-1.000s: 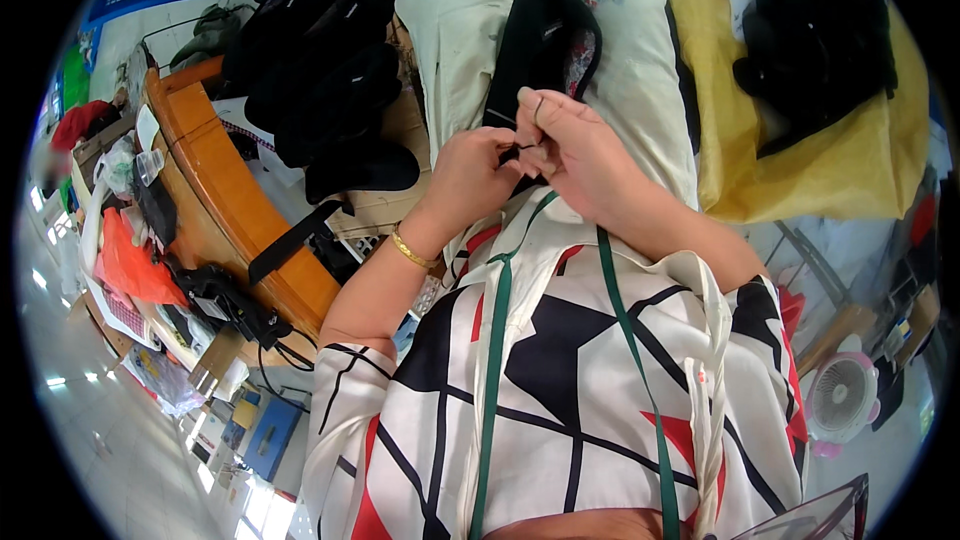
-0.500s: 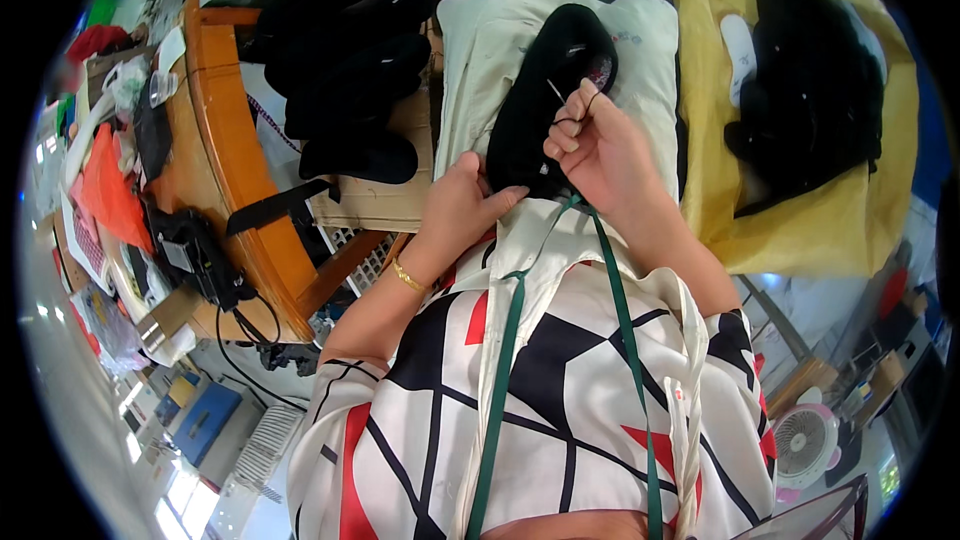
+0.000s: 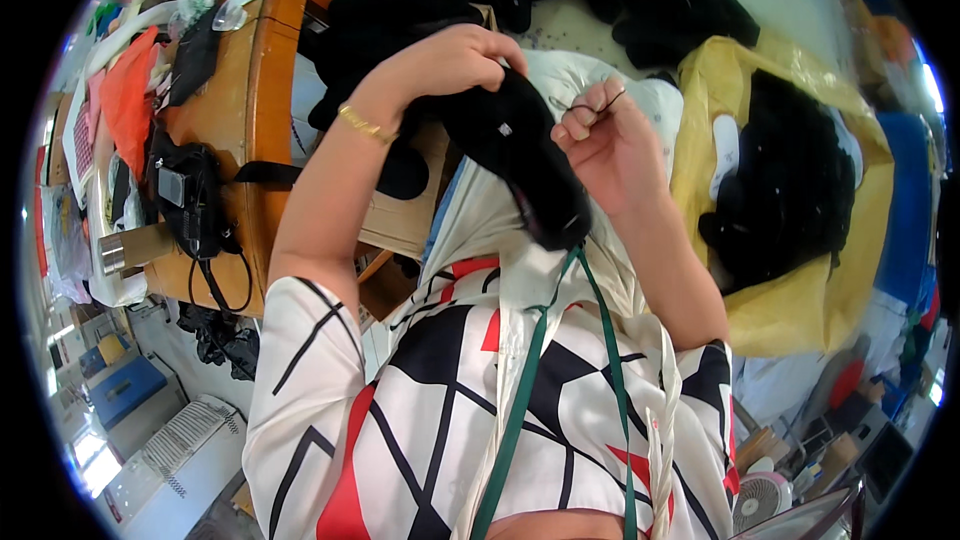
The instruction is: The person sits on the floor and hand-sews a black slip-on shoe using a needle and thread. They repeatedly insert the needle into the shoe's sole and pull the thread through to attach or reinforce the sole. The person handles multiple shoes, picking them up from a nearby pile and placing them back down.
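Left hand (image 3: 450, 60) grips a black shoe (image 3: 528, 145), long axis slanting down-right to frame centre; right hand (image 3: 612, 145) pinches dark thread (image 3: 616, 99).

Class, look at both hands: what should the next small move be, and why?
Probably settle the black shoe flat on the white cushion: the left hand alone grips it by its far end, its near end slanting toward the body, while the right hand, beside it, holds dark thread, so the shoe lacks a second steadying grip.

No text can be read; the pale mark (image 3: 504, 128) on the black shoe (image 3: 541, 165) is too small to decipher.
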Available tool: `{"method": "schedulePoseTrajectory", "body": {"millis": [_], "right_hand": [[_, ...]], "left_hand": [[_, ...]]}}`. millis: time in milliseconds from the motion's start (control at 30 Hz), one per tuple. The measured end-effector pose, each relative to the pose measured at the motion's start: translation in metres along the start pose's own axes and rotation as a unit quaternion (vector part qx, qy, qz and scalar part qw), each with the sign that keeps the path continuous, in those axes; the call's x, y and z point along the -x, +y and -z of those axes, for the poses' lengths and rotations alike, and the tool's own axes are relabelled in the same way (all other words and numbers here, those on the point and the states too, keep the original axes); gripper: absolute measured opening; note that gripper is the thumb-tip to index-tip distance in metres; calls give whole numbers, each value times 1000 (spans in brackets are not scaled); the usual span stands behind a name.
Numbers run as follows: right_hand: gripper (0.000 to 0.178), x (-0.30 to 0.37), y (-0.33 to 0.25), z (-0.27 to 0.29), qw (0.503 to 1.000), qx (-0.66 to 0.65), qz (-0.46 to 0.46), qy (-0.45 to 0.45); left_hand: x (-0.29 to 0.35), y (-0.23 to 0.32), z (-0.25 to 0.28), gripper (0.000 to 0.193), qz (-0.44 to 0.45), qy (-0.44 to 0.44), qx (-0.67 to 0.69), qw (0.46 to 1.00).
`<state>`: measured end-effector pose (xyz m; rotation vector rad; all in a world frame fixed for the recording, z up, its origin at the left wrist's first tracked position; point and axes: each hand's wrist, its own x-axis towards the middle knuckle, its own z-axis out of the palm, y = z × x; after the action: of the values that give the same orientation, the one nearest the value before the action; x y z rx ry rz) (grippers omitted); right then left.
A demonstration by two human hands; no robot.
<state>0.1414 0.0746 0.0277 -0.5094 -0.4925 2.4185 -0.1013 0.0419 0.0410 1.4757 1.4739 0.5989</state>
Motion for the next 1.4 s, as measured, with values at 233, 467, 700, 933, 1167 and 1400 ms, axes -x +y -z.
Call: {"method": "schedulePoseTrajectory", "body": {"millis": [233, 467, 700, 933, 1167, 1400], "right_hand": [[21, -36, 49, 79, 980, -119, -27, 156], [22, -32, 58, 71, 978, -164, -2, 128], [24, -30, 46, 58, 980, -162, 4, 120], [31, 1, 49, 79, 990, -143, 10, 8], [20, 0, 40, 63, 925, 296, 230, 65], [15, 46, 3, 46, 585, 694, 391, -152]], "left_hand": [[-43, -67, -64, 26, -106, 279, -333, 895], [-1, -22, -96, 38, 92, 315, -353, 876], [-12, -52, -105, 48, 41, 385, -277, 879], [-22, -84, -115, 47, -14, 389, -304, 870], [-9, -52, -97, 48, -31, 366, -306, 878], [-5, -1, -107, 56, 56, 277, -374, 883]]}}
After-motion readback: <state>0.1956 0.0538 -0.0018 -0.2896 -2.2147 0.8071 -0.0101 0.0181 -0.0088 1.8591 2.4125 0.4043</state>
